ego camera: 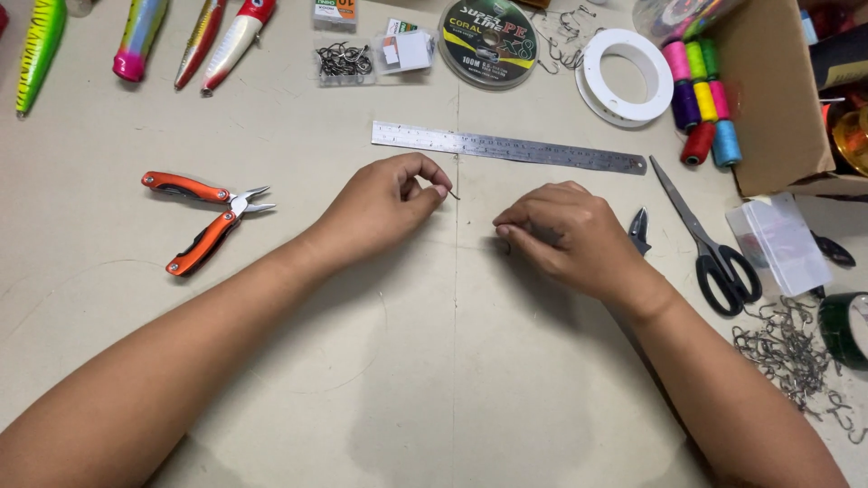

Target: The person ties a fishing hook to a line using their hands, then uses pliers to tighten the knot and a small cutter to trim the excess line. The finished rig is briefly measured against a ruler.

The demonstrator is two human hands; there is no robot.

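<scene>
Lying idle far left on the pale beige tabletop (434, 389): orange-handled folding pliers (210, 221), jaws parted, well apart from either hand. Above them, lining the top edge, painted fish-shaped lures (136, 36).

Moving to centre: left hand (384, 208) curling into a loose fist, thumb and forefinger pinching a tiny dark metal hook (451, 193), only its tip poking out past the fingertips. Hovering just below the long steel ruler (508, 146) (close, though touching or not is hard to tell).

Crossing the table's seam: right hand (565, 237) resting knuckles up, fingers drawn narrow and tucked together at the tips, seemingly nipping something very fine. Cannot tell what, if anything; possibly a thin line running toward the hook, but nothing of it showing.

Further right: small dark snips (639, 229) just beside the right wrist, black-handled scissors (714, 248) beyond, a heap of loose silver hooks (791, 348) near the lower right, coloured thread spools (701, 99) by a cardboard box (778, 99).

Judging the step: looking like the very start of rigging this hook, steadying it between the two hands. Calling next for fine fingertip control, keeping the hook's point turned away from skin and holding both hands close and steady.
</scene>
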